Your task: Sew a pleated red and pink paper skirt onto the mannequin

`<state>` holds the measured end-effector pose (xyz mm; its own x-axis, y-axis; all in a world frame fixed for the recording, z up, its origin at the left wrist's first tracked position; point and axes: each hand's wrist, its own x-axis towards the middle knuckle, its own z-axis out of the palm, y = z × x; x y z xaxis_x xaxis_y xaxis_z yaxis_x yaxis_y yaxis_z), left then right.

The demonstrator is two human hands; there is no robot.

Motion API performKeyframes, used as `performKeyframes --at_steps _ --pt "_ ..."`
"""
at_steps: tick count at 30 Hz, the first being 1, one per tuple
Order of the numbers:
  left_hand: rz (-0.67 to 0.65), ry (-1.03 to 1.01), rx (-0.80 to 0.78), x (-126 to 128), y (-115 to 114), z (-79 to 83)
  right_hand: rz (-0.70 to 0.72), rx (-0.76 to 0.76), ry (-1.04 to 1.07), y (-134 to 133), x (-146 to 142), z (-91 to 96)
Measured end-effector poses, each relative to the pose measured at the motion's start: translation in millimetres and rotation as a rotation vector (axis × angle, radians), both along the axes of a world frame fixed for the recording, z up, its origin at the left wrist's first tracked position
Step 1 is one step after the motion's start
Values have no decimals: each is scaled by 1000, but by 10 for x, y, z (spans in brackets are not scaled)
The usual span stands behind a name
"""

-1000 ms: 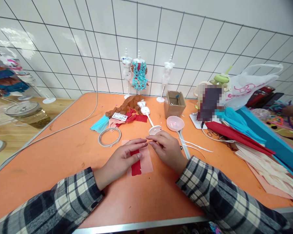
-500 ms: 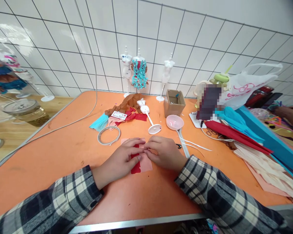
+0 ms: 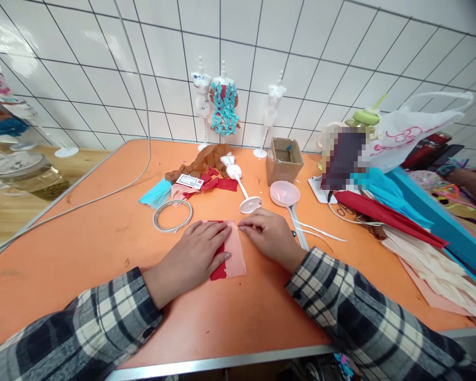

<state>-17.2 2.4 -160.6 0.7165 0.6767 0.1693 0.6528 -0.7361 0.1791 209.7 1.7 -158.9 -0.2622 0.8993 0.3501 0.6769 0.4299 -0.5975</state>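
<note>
A pale pink paper piece (image 3: 235,255) lies on the orange table (image 3: 103,248) with a red strip (image 3: 219,269) under its left side. My left hand (image 3: 194,254) lies flat on the red strip and the pink piece, fingers stretched out. My right hand (image 3: 270,236) rests at the pink piece's upper right corner, with thumb and forefinger pinched at its edge. What they hold there is too small to see.
A tape ring (image 3: 172,215) lies left of my hands. Behind are a fallen white mannequin stand (image 3: 241,188), fabric scraps (image 3: 206,174), a cardboard box (image 3: 284,165), a pink scoop (image 3: 285,194) and three upright mannequins (image 3: 223,106). Stacked coloured sheets (image 3: 412,227) fill the right side.
The pink piece now covers most of the red strip. My left hand has flattened onto it, and my right hand has shifted to its upper right corner.
</note>
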Motion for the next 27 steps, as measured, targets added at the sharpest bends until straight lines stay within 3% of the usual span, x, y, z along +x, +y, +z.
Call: performKeyframes --at_steps 9,17,27 --pt "-39 39 73 -28 -32 -43 94 84 -414 -46 71 6" --pt "-24 24 31 5 -34 -10 147 164 -510 -69 76 -20" --pt "-26 -13 19 13 -34 6 141 152 -595 -80 58 -9"
